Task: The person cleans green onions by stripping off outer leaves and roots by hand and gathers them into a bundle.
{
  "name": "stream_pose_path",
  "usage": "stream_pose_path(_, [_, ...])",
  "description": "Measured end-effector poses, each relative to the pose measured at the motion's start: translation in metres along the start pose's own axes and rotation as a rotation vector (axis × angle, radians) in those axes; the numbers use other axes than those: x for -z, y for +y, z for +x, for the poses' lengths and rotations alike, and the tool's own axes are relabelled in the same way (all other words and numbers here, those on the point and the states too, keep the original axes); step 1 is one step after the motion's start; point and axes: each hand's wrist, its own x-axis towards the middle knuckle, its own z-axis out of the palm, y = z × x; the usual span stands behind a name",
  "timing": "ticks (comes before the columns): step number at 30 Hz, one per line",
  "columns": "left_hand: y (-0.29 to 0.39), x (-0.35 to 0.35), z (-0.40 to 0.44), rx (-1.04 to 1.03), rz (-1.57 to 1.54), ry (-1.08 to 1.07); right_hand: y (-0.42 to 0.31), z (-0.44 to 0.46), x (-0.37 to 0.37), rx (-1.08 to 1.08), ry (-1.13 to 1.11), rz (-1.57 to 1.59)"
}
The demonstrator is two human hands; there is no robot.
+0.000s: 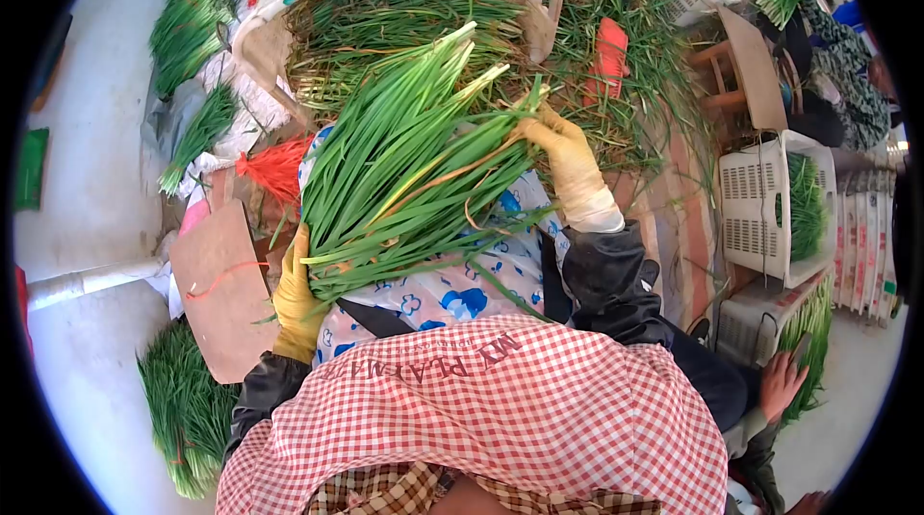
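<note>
A big loose bunch of garlic chives point(414, 159) lies across my lap, its pale cut ends pointing up and to the right. My left hand point(296, 298), in a yellow glove, holds the leafy end at the lower left; its fingers are partly hidden under the leaves. At the right side of the bunch, my gloved right hand point(566, 164) is closed on some stalks near their ends, among them a brownish, withered leaf. Beneath the chives is a plastic apron point(462, 298) with blue flower prints.
A white crate point(265, 53) of chives stands in front of me, with loose trimmings and a red bundle point(608, 58) beside it. Red ties point(277, 168) and a brown board point(219, 289) are at left. Crates point(751, 212) and another person's hand point(782, 385) are at right.
</note>
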Motion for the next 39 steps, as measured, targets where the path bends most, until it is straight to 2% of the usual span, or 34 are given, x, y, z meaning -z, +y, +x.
stream_pose_path(1, [-0.001,-0.001,-0.001,0.006,0.0,0.003,-0.001,0.003,0.003,-0.002,-0.007,-0.002])
stream_pose_path(3, [-0.01,-0.004,-0.003,0.079,0.0,-0.03,-0.003,0.009,0.016,-0.02,-0.078,0.484])
stream_pose_path(4, [-0.028,-0.013,-0.006,0.075,0.001,-0.036,-0.024,0.003,0.019,-0.102,-0.144,0.647])
stream_pose_path(5, [-0.054,-0.026,-0.012,0.128,-0.123,-0.066,-0.026,-0.001,0.033,-0.047,-0.278,0.781])
stream_pose_path(7, [-0.07,-0.04,-0.013,0.172,-0.251,-0.105,-0.024,0.002,0.064,-0.031,-0.176,0.916])
stream_pose_path(8, [-0.07,-0.042,-0.012,0.107,-0.285,-0.077,-0.025,0.003,0.08,0.012,-0.15,0.92])
stream_pose_path(9, [-0.075,-0.046,-0.013,0.11,-0.318,-0.081,-0.007,0.016,0.117,0.062,-0.084,0.94])
stream_pose_path(11, [-0.086,-0.054,-0.015,0.118,-0.382,-0.09,0.004,0.027,0.178,0.106,0.293,0.997])
stream_pose_path(12, [-0.091,-0.064,-0.017,0.187,-0.69,-0.067,0.033,0.036,0.229,0.092,0.55,0.961])
stream_pose_path(13, [-0.091,-0.065,-0.015,0.194,-0.77,-0.051,0.051,0.039,0.259,-0.001,0.818,0.613])
stream_pose_path(14, [-0.09,-0.065,-0.014,0.2,-0.85,-0.035,0.046,0.036,0.258,0.006,0.807,0.605])
stream_pose_path(15, [-0.09,-0.066,-0.014,0.206,-0.929,-0.018,0.042,0.029,0.257,-0.188,0.813,-0.103])
stream_pose_path(17, [-0.074,-0.047,-0.014,0.072,-0.375,-0.1,0.031,0.012,0.241,-0.535,0.627,-1.533])
stream_pose_path(18, [-0.076,-0.049,-0.014,0.069,-0.347,-0.088,0.019,0.017,0.23,-0.529,0.621,-1.539])
stream_pose_path(20, [-0.076,-0.049,-0.011,0.025,-0.289,-0.065,-0.027,0.021,0.165,-0.248,0.419,-1.424])
stream_pose_path(21, [-0.076,-0.048,-0.01,0.002,-0.27,-0.062,-0.034,0.025,0.145,0.002,0.376,-1.266])
stream_pose_path(23, [-0.079,-0.049,-0.009,-0.012,-0.21,-0.053,-0.048,0.048,0.103,0.144,0.129,-1.127])
stream_pose_path(25, [-0.073,-0.043,-0.01,0.008,-0.163,-0.052,-0.055,0.076,0.061,-0.027,-0.268,-1.095])
stream_pose_path(26, [-0.056,-0.036,-0.007,-0.018,-0.098,-0.026,-0.045,0.087,0.042,0.071,-0.381,-1.115])
stream_pose_path(27, [-0.045,-0.03,-0.004,-0.042,-0.034,0.003,-0.04,0.091,0.021,-0.035,-0.46,-0.961])
stream_pose_path(29, [-0.049,-0.03,-0.008,-0.012,-0.013,-0.001,-0.023,0.114,-0.006,0.055,-0.642,-1.016])
stream_pose_path(30, [-0.061,-0.035,-0.013,0.0,-0.018,-0.042,-0.021,0.12,-0.012,0.058,-0.66,-1.012])
stream_pose_path(32, [-0.053,-0.03,-0.015,-0.016,0.001,-0.044,-0.021,0.131,-0.01,0.053,-0.368,-1.482])
stream_pose_path(33, [-0.041,-0.024,-0.015,-0.006,-0.003,-0.04,0.051,0.188,0.054,0.35,-0.094,-1.631])
stream_pose_path(34, [-0.03,-0.019,-0.012,0.008,0.019,-0.039,0.038,0.188,0.084,0.287,0.034,-1.784])
stream_pose_path(35, [-0.025,-0.016,-0.011,0.023,0.044,-0.034,0.007,0.156,0.105,0.43,0.019,-1.884])
stream_pose_path(36, [-0.024,-0.015,-0.011,0.034,0.046,-0.022,-0.001,0.155,0.12,-0.039,0.016,-2.045])
stream_pose_path(37, [-0.024,-0.014,-0.011,0.036,0.071,-0.027,0.002,0.166,0.137,-0.193,0.135,-2.035])
stream_pose_path(39, [-0.029,-0.018,-0.009,0.034,0.088,-0.039,-0.033,0.13,0.088,0.058,0.188,-2.018])
